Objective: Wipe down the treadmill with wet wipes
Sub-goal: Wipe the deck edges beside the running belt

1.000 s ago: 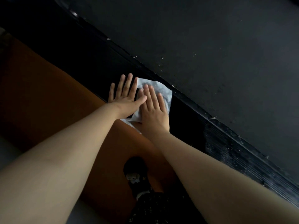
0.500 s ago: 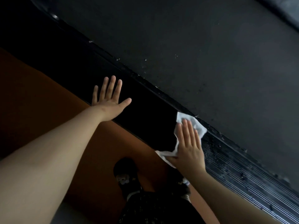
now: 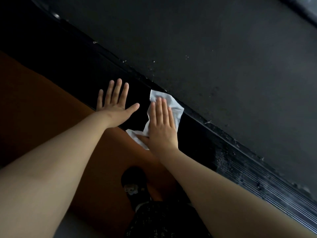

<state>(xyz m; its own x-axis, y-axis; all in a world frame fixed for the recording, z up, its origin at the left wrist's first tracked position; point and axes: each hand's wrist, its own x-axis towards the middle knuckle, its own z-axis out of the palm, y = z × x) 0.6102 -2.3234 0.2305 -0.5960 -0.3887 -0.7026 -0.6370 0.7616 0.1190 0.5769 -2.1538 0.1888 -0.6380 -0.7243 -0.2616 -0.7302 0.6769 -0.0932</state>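
Observation:
The treadmill's black side rail (image 3: 202, 134) runs diagonally from upper left to lower right, with the dark grey running belt (image 3: 214, 48) beyond it. A white wet wipe (image 3: 173, 104) lies flat on the rail. My right hand (image 3: 162, 127) presses on the wipe with straight fingers; the thumb sits at the wipe's lower edge. My left hand (image 3: 115, 104) rests flat on the rail just left of the wipe, fingers spread, holding nothing.
The rail's ribbed section (image 3: 267, 191) at lower right carries dust and specks. An orange-brown floor (image 3: 51, 109) lies on the near side of the rail. My dark shoe (image 3: 133, 184) and patterned clothing (image 3: 163, 220) are below the hands.
My right hand slid the wipe down-right along the rail, then back up-left next to my left hand. My left hand stayed flat on the rail.

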